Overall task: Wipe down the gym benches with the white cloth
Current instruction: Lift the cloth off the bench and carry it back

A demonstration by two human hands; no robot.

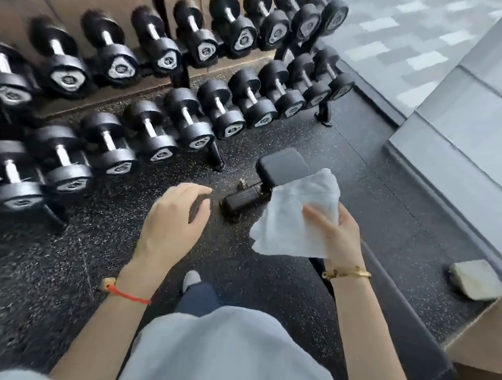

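My right hand (333, 234) holds the white cloth (297, 213) in the air, thumb across its front, and the cloth hangs open above the black gym bench. The bench's small seat pad (282, 164) shows just beyond the cloth, and its long dark back pad (395, 310) runs toward me under my right forearm. The cloth hides the stretch of bench between the two pads. My left hand (173, 217) hovers over the floor left of the bench, fingers loosely spread and holding nothing.
A two-tier rack of black dumbbells (172, 117) fills the left and far side, its feet (217, 161) standing on the speckled rubber floor. A grey wall base (451, 161) runs along the right. A pale block (473, 278) and a cardboard box (487, 336) sit at right.
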